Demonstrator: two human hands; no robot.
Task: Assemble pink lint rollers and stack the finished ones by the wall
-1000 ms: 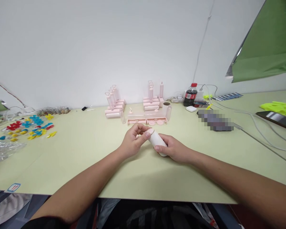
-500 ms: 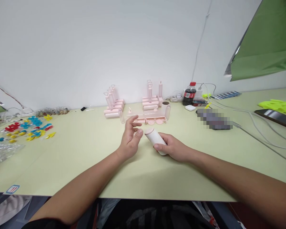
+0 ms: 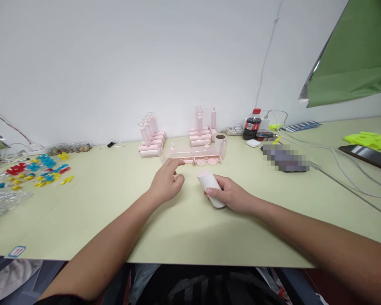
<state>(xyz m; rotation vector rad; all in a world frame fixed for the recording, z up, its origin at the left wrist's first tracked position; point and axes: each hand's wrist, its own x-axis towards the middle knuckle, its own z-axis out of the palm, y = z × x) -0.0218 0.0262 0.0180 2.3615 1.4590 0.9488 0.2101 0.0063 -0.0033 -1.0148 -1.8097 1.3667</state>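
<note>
While my right hand (image 3: 230, 195) grips white cylinder (image 3: 210, 182), upper end pink-capped, left hand (image 3: 167, 181) empty, loosely spread; round pink discs (image 3: 213, 162) mid-frame seem unfitted.

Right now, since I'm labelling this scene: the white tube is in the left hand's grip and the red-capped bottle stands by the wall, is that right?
Not quite: the head view shows the white tube in the right hand's grip; the left hand's grip is apart from it. The red-capped bottle does stand by the wall.

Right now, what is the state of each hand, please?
Left hand: open, holding nothing visible.
Right hand: closed around the white tube.
</note>
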